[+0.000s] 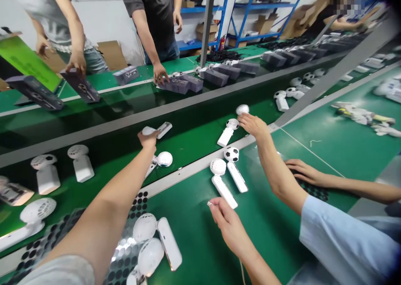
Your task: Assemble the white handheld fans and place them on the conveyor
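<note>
My left hand reaches over the green conveyor belt, its fingers closed round a white handheld fan that lies tilted. Just below that hand, another white fan rests on the belt. Near the bottom centre, my right hand pinches a small white tip, perhaps a cable end; a thin pale cable hangs by the wrist. Beyond my right hand, a white fan and a soccer-ball-patterned fan lie side by side on the green table.
A co-worker's blue-sleeved arm reaches to a fan on the belt at right; another hand rests on the table. Across the belt, people handle dark boxes. Black round pads and several fans lie lower left. A metal post slants at right.
</note>
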Action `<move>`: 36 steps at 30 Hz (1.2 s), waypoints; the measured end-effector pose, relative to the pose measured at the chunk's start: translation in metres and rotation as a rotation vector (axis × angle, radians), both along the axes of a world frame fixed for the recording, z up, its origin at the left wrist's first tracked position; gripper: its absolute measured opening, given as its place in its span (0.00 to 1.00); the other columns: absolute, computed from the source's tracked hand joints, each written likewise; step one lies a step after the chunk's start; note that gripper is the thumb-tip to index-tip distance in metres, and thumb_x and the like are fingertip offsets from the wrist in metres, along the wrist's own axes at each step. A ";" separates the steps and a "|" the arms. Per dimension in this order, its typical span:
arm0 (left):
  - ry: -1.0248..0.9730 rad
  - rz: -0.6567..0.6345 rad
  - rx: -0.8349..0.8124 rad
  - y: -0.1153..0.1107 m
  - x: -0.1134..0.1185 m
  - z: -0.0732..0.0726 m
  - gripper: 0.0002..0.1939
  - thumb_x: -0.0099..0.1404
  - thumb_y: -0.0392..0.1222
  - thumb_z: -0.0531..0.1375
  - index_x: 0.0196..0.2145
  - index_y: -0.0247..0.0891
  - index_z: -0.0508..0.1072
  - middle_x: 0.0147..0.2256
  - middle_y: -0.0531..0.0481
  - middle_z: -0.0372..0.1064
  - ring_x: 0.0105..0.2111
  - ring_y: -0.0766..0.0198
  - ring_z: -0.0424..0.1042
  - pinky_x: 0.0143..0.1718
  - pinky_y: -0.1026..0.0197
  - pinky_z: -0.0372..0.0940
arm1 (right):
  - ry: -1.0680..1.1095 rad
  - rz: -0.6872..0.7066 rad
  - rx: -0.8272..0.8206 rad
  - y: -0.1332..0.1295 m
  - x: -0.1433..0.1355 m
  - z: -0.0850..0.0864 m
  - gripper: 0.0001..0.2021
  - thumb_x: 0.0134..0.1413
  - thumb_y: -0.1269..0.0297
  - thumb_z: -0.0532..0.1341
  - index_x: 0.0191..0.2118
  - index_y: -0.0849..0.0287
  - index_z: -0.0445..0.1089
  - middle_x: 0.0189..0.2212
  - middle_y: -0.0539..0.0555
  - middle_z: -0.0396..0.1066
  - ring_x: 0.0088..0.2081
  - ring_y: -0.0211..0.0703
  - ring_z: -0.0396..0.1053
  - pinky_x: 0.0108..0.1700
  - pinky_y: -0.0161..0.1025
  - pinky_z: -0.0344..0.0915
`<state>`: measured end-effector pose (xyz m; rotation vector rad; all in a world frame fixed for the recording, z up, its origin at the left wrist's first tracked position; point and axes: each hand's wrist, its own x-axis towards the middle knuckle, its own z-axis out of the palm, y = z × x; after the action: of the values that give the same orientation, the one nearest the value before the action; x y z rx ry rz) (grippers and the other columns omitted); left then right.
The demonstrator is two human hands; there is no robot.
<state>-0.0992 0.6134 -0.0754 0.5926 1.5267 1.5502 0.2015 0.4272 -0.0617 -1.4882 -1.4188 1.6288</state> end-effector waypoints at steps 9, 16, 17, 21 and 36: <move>-0.341 -0.193 0.273 -0.107 0.009 0.076 0.13 0.45 0.36 0.61 0.32 0.35 0.68 0.30 0.49 0.69 0.33 0.60 0.69 0.38 0.55 0.65 | 0.093 -0.058 0.078 0.007 -0.008 0.046 0.13 0.52 0.51 0.53 0.36 0.56 0.59 0.19 0.44 0.55 0.21 0.34 0.50 0.23 0.34 0.49; -0.513 -0.232 0.185 -0.194 0.093 0.103 0.18 0.43 0.38 0.60 0.35 0.36 0.70 0.29 0.49 0.71 0.35 0.55 0.70 0.43 0.49 0.63 | 0.228 0.145 -0.047 -0.014 -0.046 0.065 0.20 0.39 0.56 0.65 0.38 0.56 0.58 0.21 0.42 0.57 0.21 0.33 0.55 0.24 0.32 0.55; -0.561 -0.226 0.183 -0.200 0.097 0.104 0.17 0.44 0.40 0.59 0.35 0.36 0.70 0.29 0.49 0.71 0.35 0.56 0.70 0.43 0.49 0.63 | 0.261 0.166 -0.067 -0.022 -0.050 0.068 0.20 0.38 0.58 0.65 0.37 0.56 0.57 0.22 0.43 0.60 0.22 0.33 0.57 0.25 0.33 0.57; -0.793 -0.267 0.152 -0.209 0.097 0.106 0.20 0.50 0.53 0.55 0.35 0.35 0.70 0.31 0.46 0.70 0.33 0.59 0.69 0.37 0.55 0.65 | 0.162 0.126 0.038 -0.053 -0.058 0.080 0.17 0.40 0.62 0.65 0.36 0.56 0.57 0.20 0.41 0.58 0.21 0.33 0.56 0.24 0.32 0.56; -0.670 -0.508 0.019 -0.227 0.108 0.120 0.34 0.50 0.67 0.49 0.40 0.33 0.70 0.26 0.44 0.67 0.24 0.63 0.62 0.24 0.60 0.59 | 0.193 0.154 0.321 -0.061 -0.039 0.110 0.04 0.55 0.63 0.53 0.33 0.56 0.62 0.21 0.45 0.63 0.22 0.32 0.60 0.26 0.32 0.57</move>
<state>0.0090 0.3860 0.0450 0.3717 0.7774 1.1924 0.1623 0.3658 0.0482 -1.0364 -1.6251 1.4993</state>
